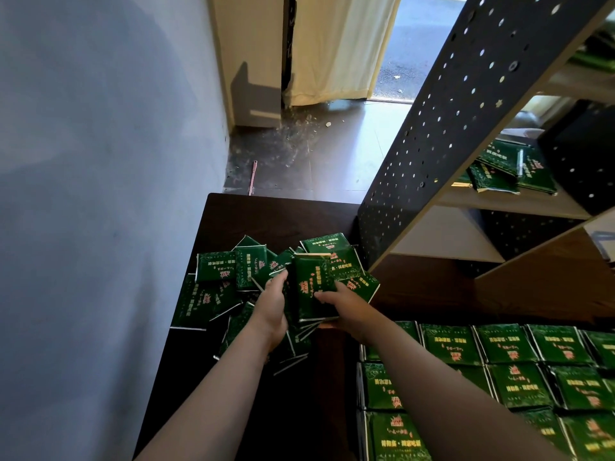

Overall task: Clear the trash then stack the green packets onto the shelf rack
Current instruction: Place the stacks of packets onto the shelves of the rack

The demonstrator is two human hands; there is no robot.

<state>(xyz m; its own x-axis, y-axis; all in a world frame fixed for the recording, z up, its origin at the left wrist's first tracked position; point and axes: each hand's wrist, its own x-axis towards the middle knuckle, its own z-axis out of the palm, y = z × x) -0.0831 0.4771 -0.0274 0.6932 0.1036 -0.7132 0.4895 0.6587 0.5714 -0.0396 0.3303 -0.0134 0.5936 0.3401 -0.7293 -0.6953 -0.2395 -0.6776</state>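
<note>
Both hands grip a small bundle of glossy dark-green rectangular packets (311, 287) printed in gold and red, held just above the dark brown wooden counter (266, 214). The left hand (273, 306) curls its fingers round the bundle's left edge. The right hand (347, 304) pinches the right side, thumb on the top face and fingers underneath. Below and to the left of the bundle lies a loose heap of the same green packets (216, 284), overlapping at all angles. At the lower right, more packets lie in neat rows (499, 361), edge to edge. The shelf rack (449, 128), with a black perforated metal side panel and pale boards, rises to the right of the heap. A few green packets (506, 171) lie untidily on one of its boards. Beyond the counter, scattered debris (293, 141) litters the dark floor (332, 154) near a cream curtain (332, 44).
</note>
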